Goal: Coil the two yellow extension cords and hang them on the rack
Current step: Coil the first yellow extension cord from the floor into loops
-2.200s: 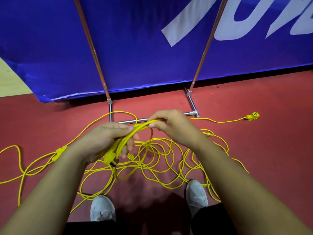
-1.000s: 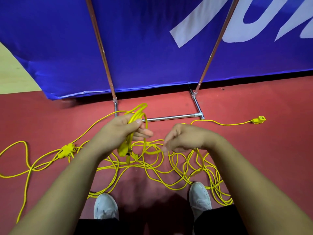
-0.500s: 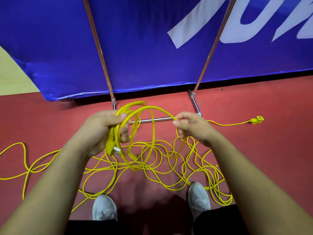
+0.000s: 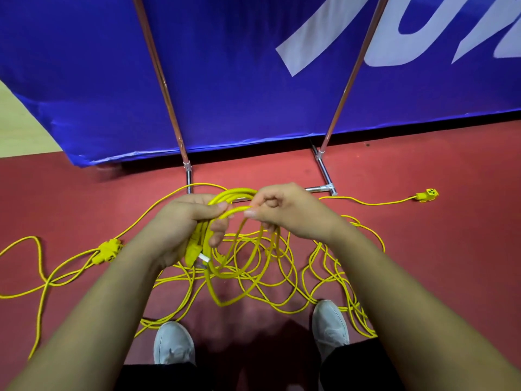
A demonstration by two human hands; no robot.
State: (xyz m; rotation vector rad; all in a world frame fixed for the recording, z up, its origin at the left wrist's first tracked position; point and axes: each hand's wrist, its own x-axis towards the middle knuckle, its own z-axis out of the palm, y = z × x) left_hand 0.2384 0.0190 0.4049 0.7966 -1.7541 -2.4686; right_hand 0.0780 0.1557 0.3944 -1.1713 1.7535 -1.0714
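The left hand is holding a small coil of yellow extension cord. Its grip is curling round the gathered loops at their top, and a pronged plug is dangling just below the palm. The right hand is pinching one strand of the same cord between thumb and forefinger, its grip closing right beside the left thumb. The remaining cord is lying tangled on the red floor around two grey shoes. A socket end is resting well off to the right and a joined connector to the left. The chrome base of the rack is standing just beyond the hands, before a blue banner.
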